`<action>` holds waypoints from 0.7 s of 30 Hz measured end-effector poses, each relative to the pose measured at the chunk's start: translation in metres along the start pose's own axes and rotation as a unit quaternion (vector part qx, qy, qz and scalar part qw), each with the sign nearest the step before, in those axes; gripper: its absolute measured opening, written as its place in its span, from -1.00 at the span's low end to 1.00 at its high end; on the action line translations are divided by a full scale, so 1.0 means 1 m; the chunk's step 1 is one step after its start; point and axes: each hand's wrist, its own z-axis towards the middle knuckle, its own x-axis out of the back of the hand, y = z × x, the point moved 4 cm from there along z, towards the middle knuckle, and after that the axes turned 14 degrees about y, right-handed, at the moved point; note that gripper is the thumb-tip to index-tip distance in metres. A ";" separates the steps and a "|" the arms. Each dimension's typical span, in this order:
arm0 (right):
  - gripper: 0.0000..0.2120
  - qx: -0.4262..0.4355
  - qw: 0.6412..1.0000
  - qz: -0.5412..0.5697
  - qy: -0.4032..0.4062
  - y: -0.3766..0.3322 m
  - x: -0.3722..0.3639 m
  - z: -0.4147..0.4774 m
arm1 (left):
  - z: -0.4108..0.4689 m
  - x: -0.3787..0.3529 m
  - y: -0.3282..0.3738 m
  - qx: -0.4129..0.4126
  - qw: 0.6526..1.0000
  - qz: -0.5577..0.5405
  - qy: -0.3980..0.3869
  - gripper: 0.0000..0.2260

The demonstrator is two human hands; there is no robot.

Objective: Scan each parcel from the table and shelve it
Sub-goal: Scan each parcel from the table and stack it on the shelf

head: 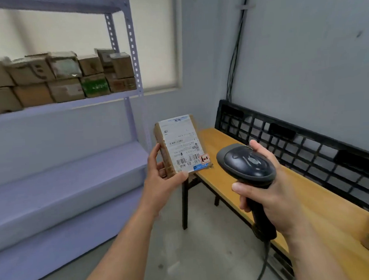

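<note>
Left grip (160, 183) clamped on a small cardboard parcel (180, 144) — label facing up, held in the air just off the table (313, 199) end. Right grip (274, 191) wrapped round the barcode scanner (247, 164) handle — head just beside the parcel.

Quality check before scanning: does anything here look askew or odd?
The parcel in the left hand is held with its label upside down to the camera, and a red-marked sticker sits crooked at its lower right corner. On the shelf, the upper row of boxes sits tilted and uneven. Nothing looks spilled.
</note>
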 end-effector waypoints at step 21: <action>-0.15 -0.003 0.962 0.089 -0.258 0.004 -0.320 0.006 | 0.048 0.313 0.014 -0.028 0.955 0.094 0.278 -0.29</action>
